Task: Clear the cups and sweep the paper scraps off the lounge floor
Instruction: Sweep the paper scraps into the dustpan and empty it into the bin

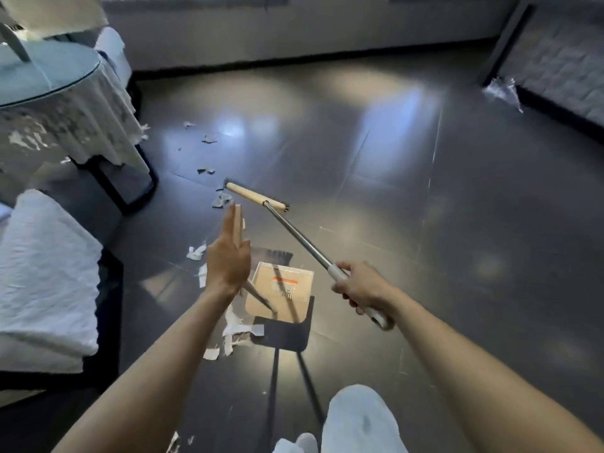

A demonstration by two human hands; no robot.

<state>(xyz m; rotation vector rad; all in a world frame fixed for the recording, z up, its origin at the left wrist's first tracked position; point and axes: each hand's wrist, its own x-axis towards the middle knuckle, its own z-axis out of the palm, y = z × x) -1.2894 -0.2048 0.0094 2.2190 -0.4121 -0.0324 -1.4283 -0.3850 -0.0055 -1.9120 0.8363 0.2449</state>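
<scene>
Sweep alignment
Beige-headed steel broom (304, 240) is clasped by right hand (362, 287); white paper scraps (222, 201) lie left of its head, nearer flat-fingered left hand (225, 266).

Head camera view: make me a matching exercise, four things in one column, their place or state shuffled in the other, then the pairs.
1 broom
2 dustpan
3 table
4 scraps

A draped in a pale cloth
B gripped by the right hand
C scattered on the floor
D beside the left hand

Pairs: 1-B, 2-D, 3-A, 4-C.
</scene>
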